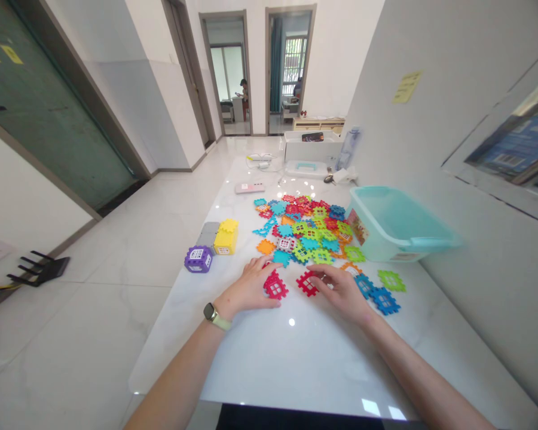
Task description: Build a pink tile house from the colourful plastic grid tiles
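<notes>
My left hand (248, 288) rests on the white marble table (309, 364), its thumb and fingers around a red plastic window tile (275, 285). My right hand (341, 292) has its fingertips on a second red tile (307, 283), a short gap from the first. A heap of multicoloured interlocking tiles (300, 230) lies just beyond both hands. Blue tiles (384, 301) and a green tile (391, 280) lie to the right of my right hand. Left of the heap stand a purple tile cube (198, 259), a yellow cube (226, 236) and a grey cube (208, 234).
A teal plastic bin (397, 224) stands at the table's right, against the wall. Farther back are a white box (312, 146), a pale case (305, 168) and a pink flat device (250, 187). The table's left edge drops to a tiled floor.
</notes>
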Demonstrator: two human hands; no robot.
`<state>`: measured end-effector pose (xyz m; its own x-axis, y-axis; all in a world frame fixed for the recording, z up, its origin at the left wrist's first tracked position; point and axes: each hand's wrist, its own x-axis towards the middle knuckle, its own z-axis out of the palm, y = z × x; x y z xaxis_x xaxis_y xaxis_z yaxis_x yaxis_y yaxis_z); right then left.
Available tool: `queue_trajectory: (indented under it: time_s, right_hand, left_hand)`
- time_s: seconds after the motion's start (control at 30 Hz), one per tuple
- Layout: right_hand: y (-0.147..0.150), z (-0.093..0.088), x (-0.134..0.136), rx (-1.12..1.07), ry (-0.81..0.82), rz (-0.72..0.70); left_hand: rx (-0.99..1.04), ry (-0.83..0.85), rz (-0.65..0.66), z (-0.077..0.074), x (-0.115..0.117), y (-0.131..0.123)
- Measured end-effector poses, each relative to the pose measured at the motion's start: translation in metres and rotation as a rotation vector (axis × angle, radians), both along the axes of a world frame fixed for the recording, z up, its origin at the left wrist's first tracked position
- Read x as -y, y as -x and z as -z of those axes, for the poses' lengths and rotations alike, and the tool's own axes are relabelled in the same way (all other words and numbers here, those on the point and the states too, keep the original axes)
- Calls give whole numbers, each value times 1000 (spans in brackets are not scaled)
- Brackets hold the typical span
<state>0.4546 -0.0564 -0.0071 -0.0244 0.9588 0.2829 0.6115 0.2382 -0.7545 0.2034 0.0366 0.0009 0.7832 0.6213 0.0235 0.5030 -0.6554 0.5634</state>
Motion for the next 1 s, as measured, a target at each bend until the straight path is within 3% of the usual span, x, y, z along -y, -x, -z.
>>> queue_trajectory:
  time_s: [0.2,0.37,0.53,0.6,0.73,1.0]
  right_hand:
    - [0,-3,0,5,-82,37]
    - [-1,-6,1,54,-227,205]
    - [2,-12,3,184,-240,-50]
    - [3,-12,2,220,-250,-51]
    - [0,-7,0,304,-186,19]
    - [-3,-4,-2,418,1,3]
  left_hand:
    - [57,132,109,-5,0,4]
    - [96,125,146,-2,1,1]
    - [54,30,75,0,0,-1]
    - [50,22,78,-1,1,-2]
    - [34,0,88,-2,5,-4]
    - [11,-10,111,-3,8,-8]
